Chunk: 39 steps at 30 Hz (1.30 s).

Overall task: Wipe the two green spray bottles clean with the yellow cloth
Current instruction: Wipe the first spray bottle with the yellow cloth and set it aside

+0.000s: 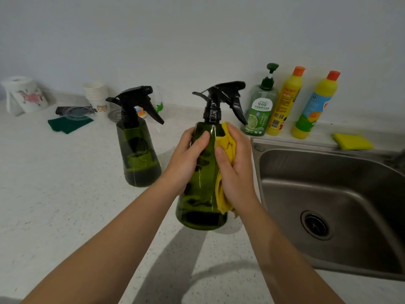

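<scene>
My left hand (188, 154) grips the near green spray bottle (202, 185). My right hand (235, 165) presses the bunched yellow cloth (225, 143) against its side, fingers curled round the cloth.

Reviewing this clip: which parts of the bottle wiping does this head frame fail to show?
- Held bottle: its far side faces away; left hand and right hand cover both flanks.
- Cloth: mostly under the right hand, so its contact area is hidden.
- Whether the bottle's base touches the counter or hovers: unclear.
- Second bottle: dirt or smears too fine to judge.
- Sink: cut off by the right edge.
</scene>
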Each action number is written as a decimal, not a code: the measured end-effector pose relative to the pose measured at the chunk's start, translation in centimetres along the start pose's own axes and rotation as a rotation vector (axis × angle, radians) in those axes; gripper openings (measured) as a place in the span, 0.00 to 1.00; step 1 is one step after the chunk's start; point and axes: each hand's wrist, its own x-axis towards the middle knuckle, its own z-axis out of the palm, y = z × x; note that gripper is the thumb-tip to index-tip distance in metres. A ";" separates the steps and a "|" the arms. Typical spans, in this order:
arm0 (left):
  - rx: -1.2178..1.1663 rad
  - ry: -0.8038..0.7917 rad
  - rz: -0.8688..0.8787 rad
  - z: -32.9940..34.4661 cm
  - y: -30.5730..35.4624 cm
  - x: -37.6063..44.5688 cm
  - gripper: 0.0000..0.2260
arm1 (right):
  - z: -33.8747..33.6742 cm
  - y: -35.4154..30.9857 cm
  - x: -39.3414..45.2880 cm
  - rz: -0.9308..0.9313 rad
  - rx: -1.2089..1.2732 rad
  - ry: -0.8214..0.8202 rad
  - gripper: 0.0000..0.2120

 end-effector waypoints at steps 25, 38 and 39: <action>0.090 -0.215 0.011 0.3 0.1 0.3 0.17 | -0.7 -0.8 1.2 -0.026 -0.004 0.148 0.11; 0.002 0.028 0.063 0.1 0.6 0.8 0.13 | 1.1 1.1 -2.1 0.015 -0.098 -0.042 0.22; 0.024 0.018 0.061 0.1 0.7 0.8 0.15 | 1.3 1.2 -2.5 0.031 -0.109 -0.038 0.23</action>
